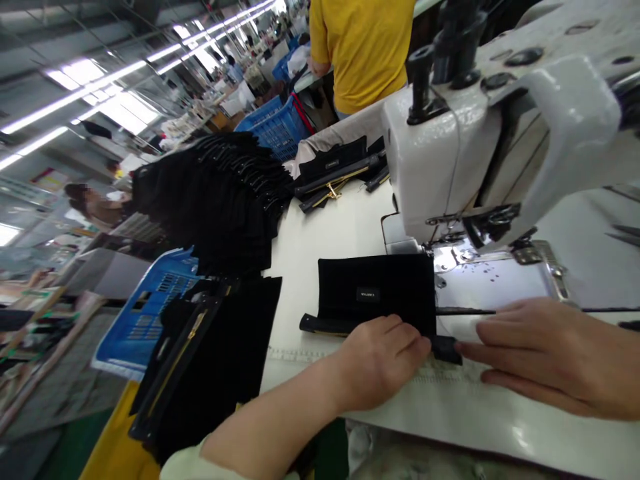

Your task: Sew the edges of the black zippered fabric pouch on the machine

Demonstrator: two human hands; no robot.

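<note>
A black fabric panel with a small label lies flat on the white sewing table, left of the needle area. Along its near edge runs a black zipper strip with gold teeth. My left hand is closed over this near edge, its curled fingers pinching the panel at the strip. My right hand has its fingers stretched out, the index fingertip at the strip's right end. The white sewing machine stands just beyond, its presser foot area near the panel's far right corner.
Black zippered pieces lie at the table's back. A tall stack of black pieces and more zippered panels are on the left, near a blue crate. Scissors rest at right. A person in yellow stands behind.
</note>
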